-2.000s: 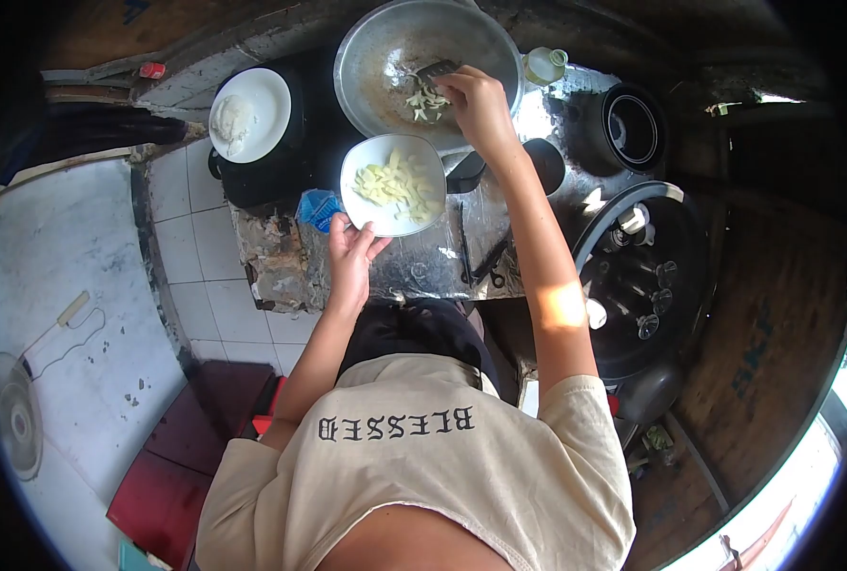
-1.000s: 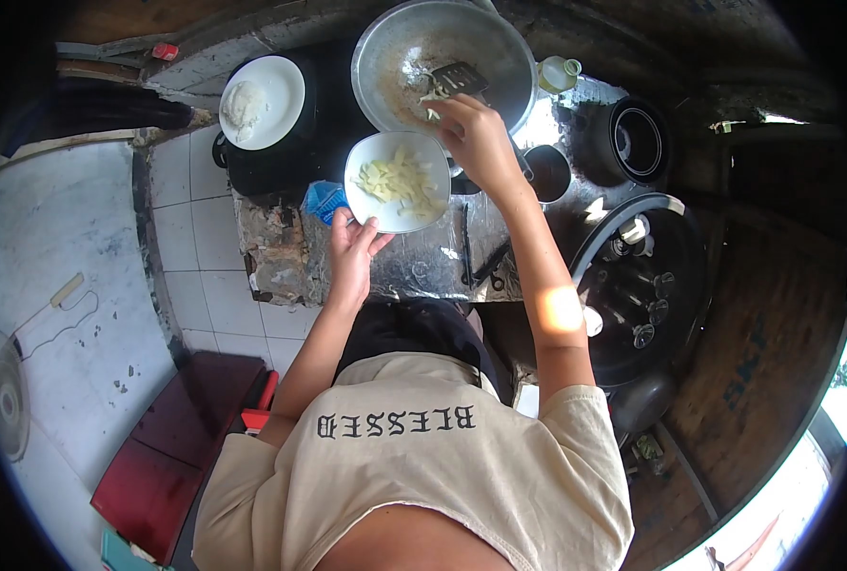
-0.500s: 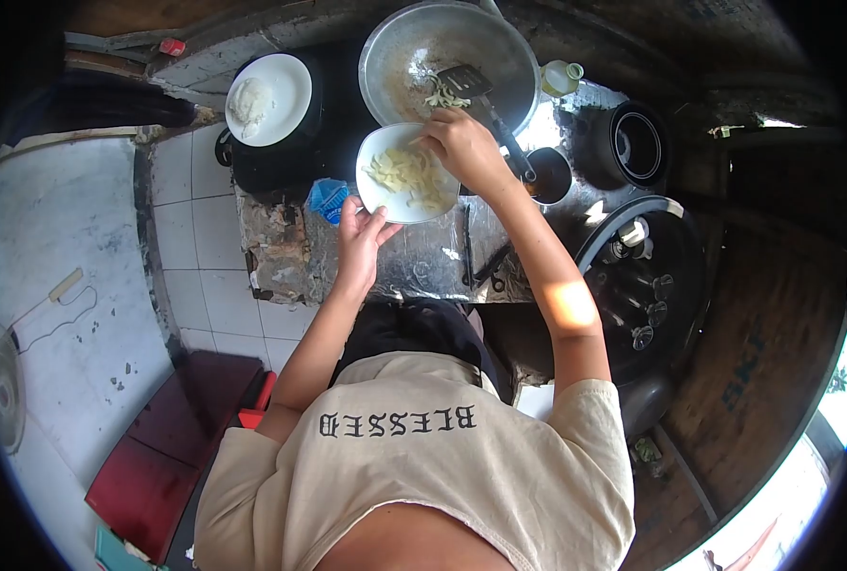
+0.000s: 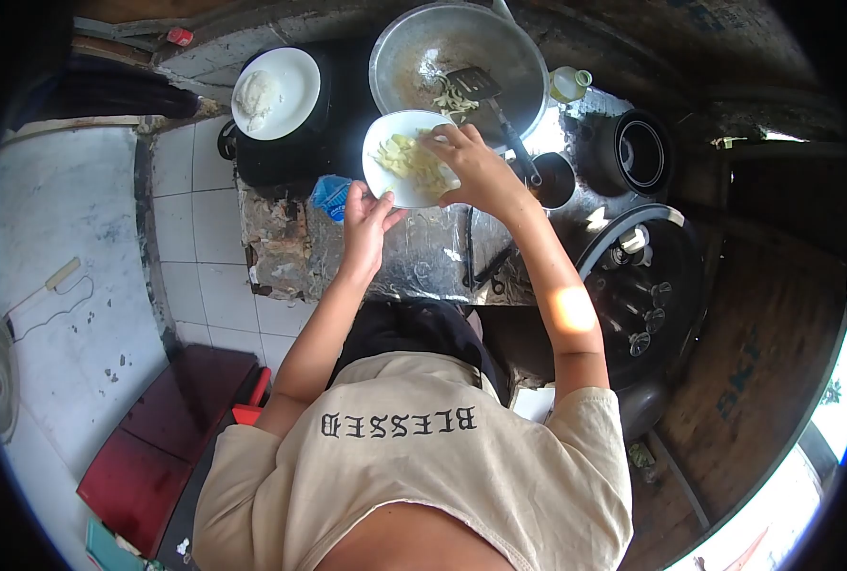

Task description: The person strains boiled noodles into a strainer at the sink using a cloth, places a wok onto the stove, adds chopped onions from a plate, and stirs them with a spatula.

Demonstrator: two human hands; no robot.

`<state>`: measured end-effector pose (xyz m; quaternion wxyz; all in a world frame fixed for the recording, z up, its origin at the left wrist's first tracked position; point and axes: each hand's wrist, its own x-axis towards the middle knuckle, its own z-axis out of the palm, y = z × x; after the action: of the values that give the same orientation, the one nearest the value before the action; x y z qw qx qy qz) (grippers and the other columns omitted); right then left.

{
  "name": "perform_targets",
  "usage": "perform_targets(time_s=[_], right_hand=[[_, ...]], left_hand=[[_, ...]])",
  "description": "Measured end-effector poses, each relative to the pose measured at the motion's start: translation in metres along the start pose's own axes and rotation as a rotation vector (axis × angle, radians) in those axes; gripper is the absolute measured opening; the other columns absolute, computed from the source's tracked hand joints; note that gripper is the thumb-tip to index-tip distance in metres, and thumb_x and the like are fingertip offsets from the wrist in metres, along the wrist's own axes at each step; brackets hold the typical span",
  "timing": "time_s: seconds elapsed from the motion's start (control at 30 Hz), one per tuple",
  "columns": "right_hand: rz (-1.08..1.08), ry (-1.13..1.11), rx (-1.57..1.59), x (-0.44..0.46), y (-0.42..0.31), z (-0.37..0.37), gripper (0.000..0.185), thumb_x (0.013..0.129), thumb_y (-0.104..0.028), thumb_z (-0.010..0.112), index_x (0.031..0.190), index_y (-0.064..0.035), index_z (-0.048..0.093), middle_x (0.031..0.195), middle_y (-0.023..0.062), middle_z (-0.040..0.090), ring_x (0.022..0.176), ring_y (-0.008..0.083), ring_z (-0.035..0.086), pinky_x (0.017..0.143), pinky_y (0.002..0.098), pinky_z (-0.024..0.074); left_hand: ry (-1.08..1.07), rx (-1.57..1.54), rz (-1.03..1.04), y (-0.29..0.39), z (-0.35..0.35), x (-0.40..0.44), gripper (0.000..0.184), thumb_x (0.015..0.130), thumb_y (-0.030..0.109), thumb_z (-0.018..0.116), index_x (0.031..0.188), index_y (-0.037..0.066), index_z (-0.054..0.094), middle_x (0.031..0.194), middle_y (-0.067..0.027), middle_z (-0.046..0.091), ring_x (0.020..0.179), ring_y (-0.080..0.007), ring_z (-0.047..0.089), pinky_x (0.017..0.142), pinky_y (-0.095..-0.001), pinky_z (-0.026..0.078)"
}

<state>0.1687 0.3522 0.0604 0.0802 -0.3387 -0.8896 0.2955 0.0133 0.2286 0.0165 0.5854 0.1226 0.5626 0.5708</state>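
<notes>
Two hands (image 4: 371, 217) (image 4: 476, 169) work: left holding a bowl (image 4: 395, 125), right over pale slices (image 4: 401, 156).

Lettering about the grip of the left hand (image 4: 368, 228).
Nearer the wearer than the grip, the beige shirt (image 4: 423, 476) bears "BLESSED" in black, inverted; just beside it, the blue packet (image 4: 330, 197) carries illegible print; well to its right, the wooden panel (image 4: 776, 314) shows unclear letters.
</notes>
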Motion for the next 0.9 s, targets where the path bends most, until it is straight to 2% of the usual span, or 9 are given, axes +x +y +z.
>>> perform_targets(time_s=[0.1,0.3,0.7,0.83,0.9], right_hand=[[-0.008,0.110,0.063,0.008,0.013,0.009,0.062,0.056,-0.003,0.073,0.114,-0.0135,0.058,0.113,0.0099,0.052,0.104,0.0287,0.049,0.093,0.0354,0.0410],[0.011,0.225,-0.070,0.028,0.024,0.012,0.039,0.061,-0.004,0.069,0.099,-0.0097,0.064,0.097,0.0078,0.056,0.095,0.0278,0.053,0.084,0.0358,0.0447],[-0.002,0.458,-0.048,0.063,0.060,0.010,0.012,0.066,-0.001,0.061,0.078,-0.0039,0.065,0.080,0.0089,0.059,0.080,0.0276,0.058,0.069,0.0363,0.0477],[0.166,0.423,0.001,0.065,0.069,0.001,0.009,0.069,-0.003,0.061,0.076,-0.0036,0.066,0.086,0.0093,0.062,0.082,0.0289,0.059,0.069,0.0349,0.0484],[0.121,0.345,0.066,0.059,0.057,-0.005,0.023,0.065,-0.001,0.064,0.087,-0.0053,0.066,0.098,0.0103,0.062,0.089,0.0289,0.059,0.076,0.0346,0.0480]], left_hand=[[0.007,-0.021,0.022,-0.001,0.005,0.005,0.013,0.088,0.005,0.050,0.096,0.005,0.040,0.099,-0.0103,0.055,0.092,-0.0174,0.057,0.080,-0.0364,0.052],[0.010,-0.062,0.077,-0.003,0.009,0.023,0.013,0.087,0.004,0.051,0.095,0.005,0.040,0.098,-0.0109,0.055,0.091,-0.0180,0.057,0.080,-0.0374,0.053],[0.033,-0.045,0.089,-0.004,0.011,0.041,0.013,0.087,0.002,0.049,0.094,0.004,0.038,0.096,-0.0109,0.054,0.090,-0.0179,0.057,0.078,-0.0370,0.054],[0.051,-0.051,0.080,-0.005,0.007,0.039,0.014,0.087,0.004,0.051,0.095,0.004,0.040,0.097,-0.0108,0.055,0.091,-0.0181,0.057,0.079,-0.0369,0.053],[0.056,-0.054,0.079,-0.003,0.005,0.038,0.014,0.087,0.004,0.051,0.096,0.004,0.039,0.097,-0.0108,0.055,0.091,-0.0180,0.057,0.080,-0.0369,0.053]])
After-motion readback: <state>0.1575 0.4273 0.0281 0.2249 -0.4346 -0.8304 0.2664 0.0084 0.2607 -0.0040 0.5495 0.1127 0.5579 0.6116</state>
